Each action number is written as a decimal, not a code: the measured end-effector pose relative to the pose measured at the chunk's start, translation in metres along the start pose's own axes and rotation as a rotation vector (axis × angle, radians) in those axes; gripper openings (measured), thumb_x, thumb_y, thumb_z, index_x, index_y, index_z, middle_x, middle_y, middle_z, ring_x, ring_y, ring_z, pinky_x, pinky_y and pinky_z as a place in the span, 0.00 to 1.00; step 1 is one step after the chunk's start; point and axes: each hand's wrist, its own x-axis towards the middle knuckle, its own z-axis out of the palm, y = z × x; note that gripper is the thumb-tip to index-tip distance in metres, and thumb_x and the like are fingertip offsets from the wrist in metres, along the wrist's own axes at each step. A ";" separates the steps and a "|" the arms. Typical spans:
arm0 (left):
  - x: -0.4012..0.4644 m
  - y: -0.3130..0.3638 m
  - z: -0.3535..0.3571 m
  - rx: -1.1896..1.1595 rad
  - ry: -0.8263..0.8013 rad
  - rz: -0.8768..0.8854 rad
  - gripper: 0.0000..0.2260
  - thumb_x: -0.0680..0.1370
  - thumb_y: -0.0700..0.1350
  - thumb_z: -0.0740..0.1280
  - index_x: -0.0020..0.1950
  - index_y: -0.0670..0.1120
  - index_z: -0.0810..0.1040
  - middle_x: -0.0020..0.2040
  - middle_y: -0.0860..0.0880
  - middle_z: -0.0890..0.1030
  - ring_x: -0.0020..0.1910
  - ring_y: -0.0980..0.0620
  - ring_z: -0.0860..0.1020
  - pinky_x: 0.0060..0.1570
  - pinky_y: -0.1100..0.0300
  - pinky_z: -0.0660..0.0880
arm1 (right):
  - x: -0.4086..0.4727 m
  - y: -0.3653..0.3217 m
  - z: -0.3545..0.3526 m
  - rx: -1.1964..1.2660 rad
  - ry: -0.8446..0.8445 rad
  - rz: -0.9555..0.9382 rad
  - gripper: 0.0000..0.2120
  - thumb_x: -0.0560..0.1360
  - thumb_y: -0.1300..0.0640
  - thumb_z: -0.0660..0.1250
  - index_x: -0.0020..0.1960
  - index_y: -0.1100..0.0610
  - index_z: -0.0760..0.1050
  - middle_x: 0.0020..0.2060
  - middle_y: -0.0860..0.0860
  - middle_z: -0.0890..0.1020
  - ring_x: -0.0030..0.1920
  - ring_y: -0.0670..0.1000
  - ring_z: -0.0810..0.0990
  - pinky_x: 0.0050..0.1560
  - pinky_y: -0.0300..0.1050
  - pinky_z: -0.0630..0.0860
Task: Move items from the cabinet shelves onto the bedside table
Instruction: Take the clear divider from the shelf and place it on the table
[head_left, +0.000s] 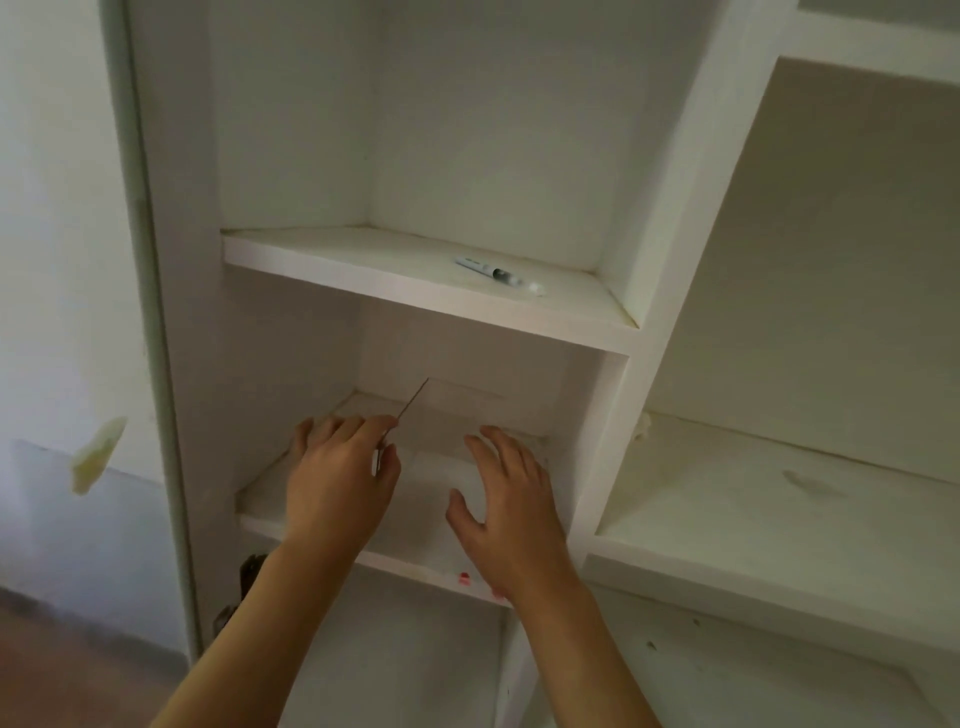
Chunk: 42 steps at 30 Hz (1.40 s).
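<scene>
A white built-in cabinet fills the view. Both hands reach into its lower left shelf (415, 564). My left hand (340, 478) pinches a thin, long metal rod or needle (414, 399) between thumb and forefinger; its tip points up and to the right. My right hand (506, 506) hovers flat over the same shelf with fingers spread and nothing in it. On the shelf above (363, 267) lies a small white tube with a dark band (496, 273), near the right back corner. The bedside table is out of view.
To the right is a wider cabinet compartment (779, 525) with a stained shelf. A vertical divider (639, 415) separates it from the left shelves. At the left are a pale door frame (150, 312) and a wall with a yellowish patch (96, 457); a dark hinge (249, 571) sits by my left forearm.
</scene>
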 end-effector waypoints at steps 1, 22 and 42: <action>-0.001 -0.003 -0.001 -0.001 0.018 0.007 0.13 0.75 0.38 0.75 0.58 0.46 0.85 0.46 0.48 0.86 0.49 0.40 0.83 0.63 0.33 0.75 | 0.001 0.000 0.002 -0.001 0.000 0.006 0.28 0.81 0.44 0.62 0.80 0.49 0.64 0.80 0.46 0.64 0.79 0.49 0.61 0.80 0.49 0.59; -0.037 -0.039 -0.080 0.047 0.070 -0.038 0.11 0.76 0.42 0.74 0.58 0.47 0.85 0.46 0.52 0.84 0.46 0.46 0.81 0.46 0.52 0.77 | 0.043 -0.009 0.025 0.085 0.116 0.105 0.25 0.78 0.58 0.70 0.74 0.56 0.73 0.67 0.53 0.77 0.67 0.56 0.74 0.66 0.56 0.75; -0.077 -0.004 -0.095 0.070 0.131 -0.114 0.09 0.74 0.40 0.79 0.52 0.44 0.83 0.43 0.49 0.85 0.42 0.47 0.81 0.52 0.49 0.76 | 0.004 -0.008 0.013 0.137 0.258 -0.032 0.13 0.80 0.66 0.69 0.63 0.58 0.78 0.57 0.51 0.80 0.55 0.52 0.81 0.52 0.46 0.81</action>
